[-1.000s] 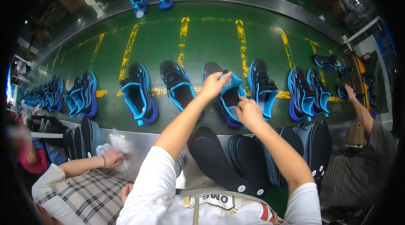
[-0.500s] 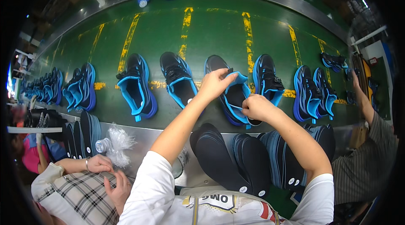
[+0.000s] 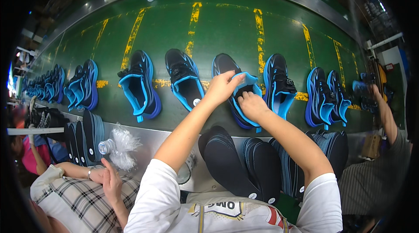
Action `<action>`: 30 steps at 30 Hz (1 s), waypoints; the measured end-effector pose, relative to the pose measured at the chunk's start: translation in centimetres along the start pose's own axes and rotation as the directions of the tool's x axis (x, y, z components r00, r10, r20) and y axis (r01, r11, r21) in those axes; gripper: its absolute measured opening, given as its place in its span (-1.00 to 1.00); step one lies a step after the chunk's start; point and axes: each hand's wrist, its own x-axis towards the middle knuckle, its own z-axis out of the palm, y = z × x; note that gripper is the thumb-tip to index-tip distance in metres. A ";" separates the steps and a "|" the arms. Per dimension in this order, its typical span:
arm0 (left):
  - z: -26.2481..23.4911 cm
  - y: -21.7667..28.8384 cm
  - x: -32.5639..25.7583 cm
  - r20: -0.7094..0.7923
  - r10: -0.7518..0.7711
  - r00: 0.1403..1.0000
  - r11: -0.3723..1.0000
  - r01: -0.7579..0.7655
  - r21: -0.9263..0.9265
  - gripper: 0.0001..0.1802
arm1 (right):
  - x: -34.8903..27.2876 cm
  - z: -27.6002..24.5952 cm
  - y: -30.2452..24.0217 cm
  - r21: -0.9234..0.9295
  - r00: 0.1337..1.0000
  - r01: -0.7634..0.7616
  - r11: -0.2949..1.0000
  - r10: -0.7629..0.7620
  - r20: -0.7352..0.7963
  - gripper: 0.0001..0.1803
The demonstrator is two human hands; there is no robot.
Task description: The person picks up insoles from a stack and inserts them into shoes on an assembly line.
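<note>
A black and blue sneaker (image 3: pixel 224 63) lies in front of me on the green surface, toe pointing away. My left hand (image 3: pixel 223 86) is closed on its tongue and blue-lined collar, pulling the opening wide. Inside that opening are the fingers of my right hand (image 3: pixel 254 104), bent and close together; their tips and anything under them are hidden. A matching sneaker (image 3: pixel 275 70) stands just to the right. To the left another sneaker (image 3: pixel 178 62) shows an insole with a white round label at its heel.
Stacks of dark insoles (image 3: pixel 220 156) lean at the near metal edge (image 3: pixel 152 139), beside crumpled clear plastic (image 3: pixel 125 145). More sneakers (image 3: pixel 89 84) line the green belt (image 3: pixel 224 27) both ways. A co-worker's hands (image 3: pixel 111 180) are at lower left; another person's arm (image 3: pixel 384 110) reaches in at right.
My right hand has moved from the sneaker's heel collar forward into its opening. My left hand keeps its hold. The far-right co-worker's hand has shifted, and the left co-worker's hands have risen slightly.
</note>
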 end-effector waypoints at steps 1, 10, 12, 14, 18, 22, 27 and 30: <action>-0.1 0.2 -0.1 0.003 -0.007 1.000 1.000 0.007 0.013 -0.62 | 0.1 0.1 0.1 -0.002 1.000 0.011 1.000 -0.011 0.001 -0.79; -0.1 0.9 -0.7 -0.008 0.025 1.000 0.999 -0.025 0.043 -0.63 | 1.0 -0.6 -0.5 -0.164 0.901 0.063 0.984 0.014 0.434 -0.72; -0.2 0.9 -0.4 -0.002 0.023 1.000 1.000 -0.023 -0.001 -0.62 | 1.1 -0.4 -0.4 -0.195 0.897 0.104 0.975 -0.008 0.441 -0.72; -0.3 1.4 -0.4 0.030 -0.023 0.999 0.999 0.022 0.034 -0.66 | 1.2 0.0 -0.2 -0.206 0.909 0.120 0.971 -0.025 0.416 -0.72; 1.7 1.0 -0.7 -0.390 0.313 0.866 0.943 -0.234 0.238 -0.72 | 1.2 -0.7 0.7 -0.088 0.848 0.207 0.974 -0.134 0.512 -0.70; 1.3 -0.5 -0.8 -0.198 0.638 0.745 0.725 -0.493 0.482 -0.64 | -0.8 -6.9 0.7 0.171 0.783 0.188 0.967 -0.253 0.568 -0.53; 2.8 0.5 -0.9 -0.097 0.479 0.872 0.802 -0.390 0.452 -0.58 | -2.9 -2.8 -0.7 0.247 0.927 -0.093 0.964 -0.006 0.374 -0.33; 2.5 0.2 -0.7 -0.064 0.369 0.927 0.853 -0.310 0.421 -0.54 | -4.1 -3.8 -0.8 0.328 0.993 -0.039 0.944 0.001 0.117 -0.48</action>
